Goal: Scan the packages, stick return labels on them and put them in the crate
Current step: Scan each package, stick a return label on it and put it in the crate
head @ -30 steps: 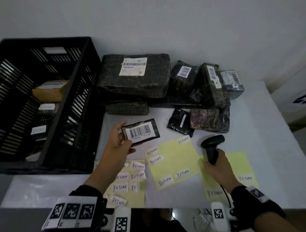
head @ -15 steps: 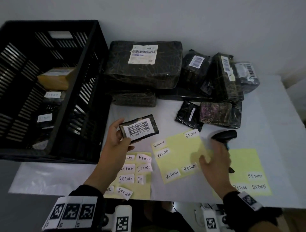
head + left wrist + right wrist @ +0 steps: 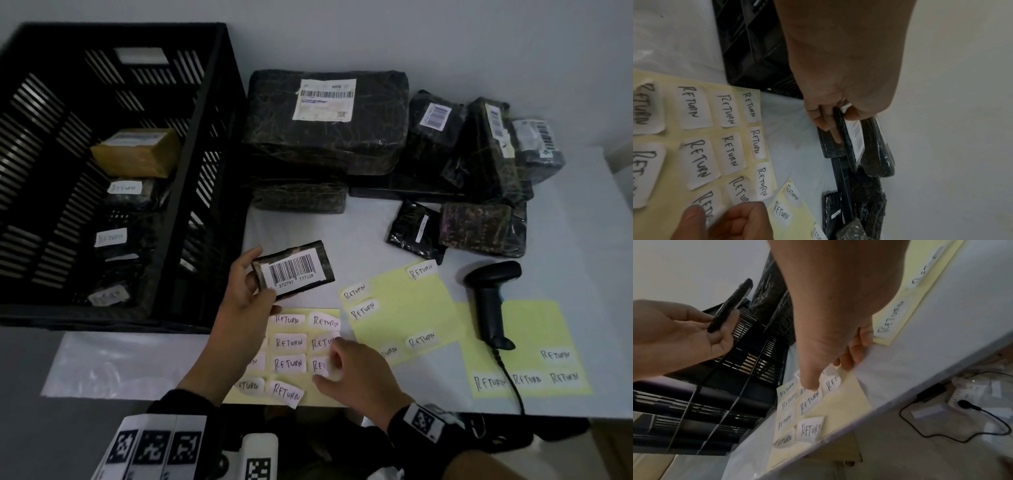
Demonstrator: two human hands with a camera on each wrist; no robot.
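My left hand (image 3: 253, 274) holds a small black package (image 3: 294, 270) by its left end, barcode up, above the table beside the black crate (image 3: 205, 120). In the left wrist view the fingers (image 3: 826, 123) curl under the package (image 3: 851, 146). My right hand (image 3: 329, 366) is down on the nearest yellow sheet of RETURN labels (image 3: 291, 346). Its thumb (image 3: 812, 386) and curled fingers pinch at one label (image 3: 832, 382) near the sheet's right edge. The black scanner (image 3: 489, 301) lies on the table to the right, in no hand.
The crate holds a brown box (image 3: 137, 152) and several dark packages with RETURN labels (image 3: 125, 188). Several black wrapped packages (image 3: 325, 120) are piled at the back of the table. Two more label sheets (image 3: 400, 308) (image 3: 534, 346) lie on the right; the scanner's cable (image 3: 513, 387) runs off the front edge.
My right hand let go of the scanner, which now lies on the table, and moved left onto the nearest label sheet. The left hand kept hold of the small package.
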